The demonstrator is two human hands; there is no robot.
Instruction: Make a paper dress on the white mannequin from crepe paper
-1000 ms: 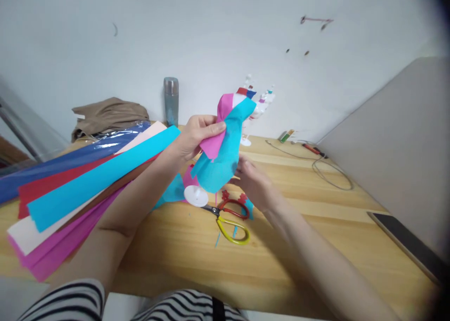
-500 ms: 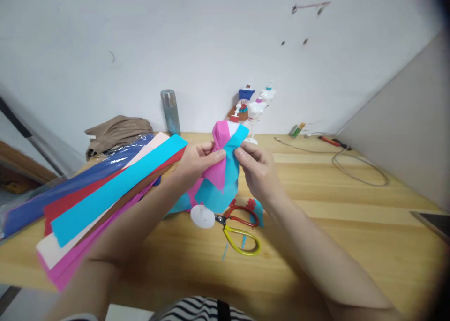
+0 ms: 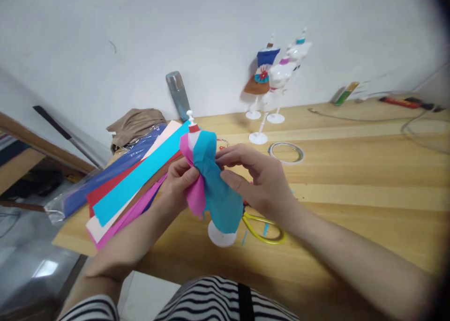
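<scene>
A miniature dress form [image 3: 194, 130] with a red neck band stands tilted before me. It wears a dress [image 3: 222, 194] of pink and blue crepe-like material, crossed over the chest. My left hand [image 3: 181, 178] pinches the gathered waist on the pink side. On the blue side, my right hand [image 3: 258, 178] has its fingers stretched and thumb apart; they lie against or just beside the dress, and the fingertips are partly hidden. The form's round white base [image 3: 222, 236] shows below the hem. Yellow-handled scissors [image 3: 265, 234] lie partly covered by the dress and my right hand.
Coloured strips [image 3: 137, 182] fan out at the left, near a brown cloth [image 3: 135, 124] and a metal flask [image 3: 178, 96]. Several small dress forms [image 3: 281, 75] stand by the wall. A roll of tape [image 3: 286, 153], a cable [image 3: 355, 118] and thin blue scraps [image 3: 266, 229] lie to the right.
The dress form has turned more upright, showing its neck and the dress's blue side. My right hand has let go of the blue edge and spread its fingers. The view has shifted too.
</scene>
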